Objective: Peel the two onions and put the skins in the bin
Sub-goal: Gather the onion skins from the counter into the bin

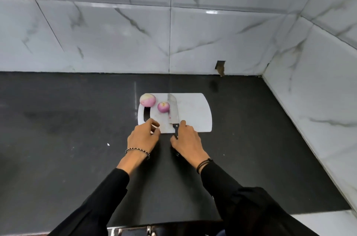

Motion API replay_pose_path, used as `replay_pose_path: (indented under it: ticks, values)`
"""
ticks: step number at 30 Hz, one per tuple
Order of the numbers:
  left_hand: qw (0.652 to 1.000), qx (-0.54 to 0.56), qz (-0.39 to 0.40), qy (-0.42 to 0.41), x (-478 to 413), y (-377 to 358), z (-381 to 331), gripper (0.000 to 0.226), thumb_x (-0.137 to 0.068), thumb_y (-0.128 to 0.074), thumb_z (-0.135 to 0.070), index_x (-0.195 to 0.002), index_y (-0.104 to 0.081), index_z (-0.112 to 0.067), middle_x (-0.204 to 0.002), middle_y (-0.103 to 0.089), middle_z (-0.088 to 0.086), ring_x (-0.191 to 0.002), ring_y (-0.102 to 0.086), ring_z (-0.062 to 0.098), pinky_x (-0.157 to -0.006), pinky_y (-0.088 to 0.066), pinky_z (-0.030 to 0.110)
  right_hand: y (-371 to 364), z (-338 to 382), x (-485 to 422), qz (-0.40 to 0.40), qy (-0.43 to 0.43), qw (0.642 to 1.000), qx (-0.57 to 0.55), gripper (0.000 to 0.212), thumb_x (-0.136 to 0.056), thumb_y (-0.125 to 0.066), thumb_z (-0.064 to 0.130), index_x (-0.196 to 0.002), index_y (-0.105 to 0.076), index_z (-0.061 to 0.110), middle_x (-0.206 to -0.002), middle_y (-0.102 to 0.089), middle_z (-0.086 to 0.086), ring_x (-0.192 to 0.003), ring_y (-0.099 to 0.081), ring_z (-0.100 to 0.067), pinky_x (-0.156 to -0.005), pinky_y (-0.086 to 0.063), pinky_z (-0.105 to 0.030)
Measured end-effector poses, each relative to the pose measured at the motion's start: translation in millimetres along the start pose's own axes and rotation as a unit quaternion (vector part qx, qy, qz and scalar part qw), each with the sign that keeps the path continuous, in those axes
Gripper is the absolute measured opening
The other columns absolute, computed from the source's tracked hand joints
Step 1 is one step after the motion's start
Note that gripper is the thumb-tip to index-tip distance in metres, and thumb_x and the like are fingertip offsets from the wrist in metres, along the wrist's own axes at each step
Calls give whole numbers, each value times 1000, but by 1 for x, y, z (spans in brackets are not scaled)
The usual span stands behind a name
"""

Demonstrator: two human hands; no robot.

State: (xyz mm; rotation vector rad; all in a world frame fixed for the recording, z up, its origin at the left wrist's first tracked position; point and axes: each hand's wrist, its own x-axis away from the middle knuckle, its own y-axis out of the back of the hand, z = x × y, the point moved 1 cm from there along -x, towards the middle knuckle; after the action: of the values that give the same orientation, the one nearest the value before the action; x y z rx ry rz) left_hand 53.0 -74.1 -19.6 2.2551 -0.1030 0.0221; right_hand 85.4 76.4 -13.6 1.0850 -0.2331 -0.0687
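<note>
The right hand (186, 140) hides most of the knife handle (175, 129)

Two peeled onions are sitting on the left part of a white board (193, 112), which is lying on the dark desk (77, 120). The larger onion (147, 100) is resting at the board's far left corner, just beyond the handle slot. Its smooth surface is showing pink-purple low down and fading to pale yellowish white on top. The smaller onion (163, 107) is lying just to its right and slightly nearer, with a small gap between them. It is showing a deeper pink, its pale trimmed end facing up, and is sitting right beside the blade of a knife (172, 108).
</note>
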Motion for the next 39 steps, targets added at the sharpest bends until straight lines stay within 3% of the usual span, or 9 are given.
replay_pose_path:
  ticks: [7,11,14,18,24,29,32,35,39]
  values:
    - [1000,-6,6,7,-24,1,15,9,-91,-53,-34,-97,-60,-38,-87,-66,-17,-83,-64,11,-73,-53,31,17,-40,-11,-29,-29,999,-3,27,-94,-60,25,-113,-51,8,-103,-62,-7,-85,-59,-23,-68,-48,-34]
    - [999,-23,-31,7,-38,6,12,13,-91,-52,-32,-100,-61,-36,-92,-66,-17,-84,-62,13,-66,-44,28,32,-66,-18,-42,-77,996,3,30,-92,-62,28,-111,-52,8,-104,-64,-10,-88,-65,-30,-73,-57,-43]
    - [995,-34,-95,1,-53,10,12,12,-90,-56,-31,-101,-61,-30,-97,-62,-12,-94,-54,14,-64,-41,30,38,-72,-23,-37,-90,994,53,31,-95,-61,31,-115,-51,10,-109,-60,-6,-94,-62,-26,-73,-53,-37]
    - [990,-64,-122,10,-81,15,18,47,-84,-69,-40,-123,-55,-17,-118,-56,3,-110,-48,22,-71,-46,36,39,-48,-33,-105,-24,979,176,43,-99,-58,43,-129,-48,13,-121,-56,-4,-108,-55,-21,-83,-51,-33]
    - [994,-95,-48,16,-115,13,20,85,-77,-74,-55,-140,-41,-10,-136,-45,11,-123,-42,29,-92,-45,38,8,5,-79,-38,69,997,-22,54,-96,-65,43,-137,-46,14,-135,-52,-5,-124,-51,-23,-97,-50,-37]
    - [998,-56,-17,11,-134,7,20,78,-75,-76,-51,-136,-44,-12,-130,-47,10,-121,-42,26,-89,-45,38,-7,27,-112,-1,58,998,-29,72,-91,-72,41,-147,-36,12,-143,-50,-9,-130,-48,-28,-101,-49,-42]
    - [999,-42,-10,15,-141,5,20,71,-77,-76,-47,-132,-49,-12,-127,-48,9,-120,-42,25,-87,-45,37,-8,27,-120,-8,62,998,-18,66,-92,-71,40,-143,-40,12,-138,-53,-8,-125,-49,-26,-96,-51,-42]
    - [999,-31,-7,18,-145,5,19,71,-73,-79,-44,-129,-51,-11,-122,-48,8,-116,-45,24,-84,-44,34,-7,19,-122,-18,73,996,-46,60,-89,-73,38,-139,-47,16,-126,-58,-3,-119,-49,-22,-90,-50,-37]
    - [1000,3,16,16,-140,7,19,82,-63,-85,-45,-130,-51,-13,-119,-47,4,-110,-51,23,-86,-47,33,-7,5,-120,-29,48,986,-157,60,-84,-80,32,-135,-50,20,-117,-56,1,-108,-49,-14,-78,-40,-16]
